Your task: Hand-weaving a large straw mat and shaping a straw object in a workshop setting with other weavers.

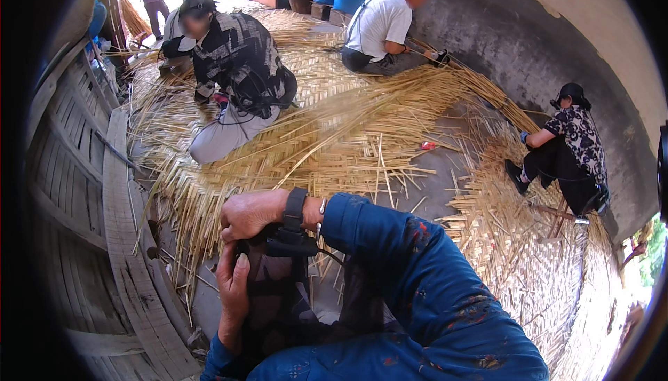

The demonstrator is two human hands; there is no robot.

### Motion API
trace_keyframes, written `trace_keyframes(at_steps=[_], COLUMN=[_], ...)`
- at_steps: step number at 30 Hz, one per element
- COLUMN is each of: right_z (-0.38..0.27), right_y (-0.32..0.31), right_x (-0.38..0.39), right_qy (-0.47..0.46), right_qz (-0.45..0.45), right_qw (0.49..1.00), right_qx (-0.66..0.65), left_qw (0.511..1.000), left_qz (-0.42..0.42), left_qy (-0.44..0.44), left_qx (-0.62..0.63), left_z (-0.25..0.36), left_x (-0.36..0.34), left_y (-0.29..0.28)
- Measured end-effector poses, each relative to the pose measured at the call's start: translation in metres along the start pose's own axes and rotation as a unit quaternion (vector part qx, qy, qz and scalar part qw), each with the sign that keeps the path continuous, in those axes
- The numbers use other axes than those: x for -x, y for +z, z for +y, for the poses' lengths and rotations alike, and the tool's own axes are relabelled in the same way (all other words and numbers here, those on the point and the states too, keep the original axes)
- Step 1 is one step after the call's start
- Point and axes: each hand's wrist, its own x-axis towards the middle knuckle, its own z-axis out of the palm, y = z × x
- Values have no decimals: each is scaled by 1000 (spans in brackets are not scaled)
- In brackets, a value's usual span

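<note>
My right hand (249, 215) reaches across from the right in a blue patterned sleeve (417, 270). Its fingers are curled and bent down. On that wrist sit a dark strap (295, 208), a small black device (292, 243) with a cable, and a light bracelet. Just below, my left hand (233, 285) points upward, thumb and fingers bent in close to the right hand's fingertips. Between the two hands shows a small dark bit (241, 247); what they grip, if anything, cannot be made out. Dark cloth (275, 283) over my legs lies beside them.
A large woven straw mat (313, 144) with loose strips spreads ahead. Another mat (508, 242) lies right. People sit working: one in a patterned jacket (240, 68), one in a white shirt (381, 26), one near the right wall (577, 144). Wooden planks (132, 256) run along the left.
</note>
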Motion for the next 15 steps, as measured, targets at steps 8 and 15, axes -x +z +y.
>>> trace_keyframes(at_steps=[8, 15], right_z=[-1, -4], right_y=[0, 0], right_x=[1, 2], right_qy=[0, 6], right_qz=[3, 2], right_qw=[1000, 1000], right_qx=[-4, -1], left_qw=[1000, 1000], left_qz=[13, 8], left_qy=[-4, 5], left_qx=[-18, -13], left_z=[-11, -9], left_x=[1, 2], left_y=[-6, -6])
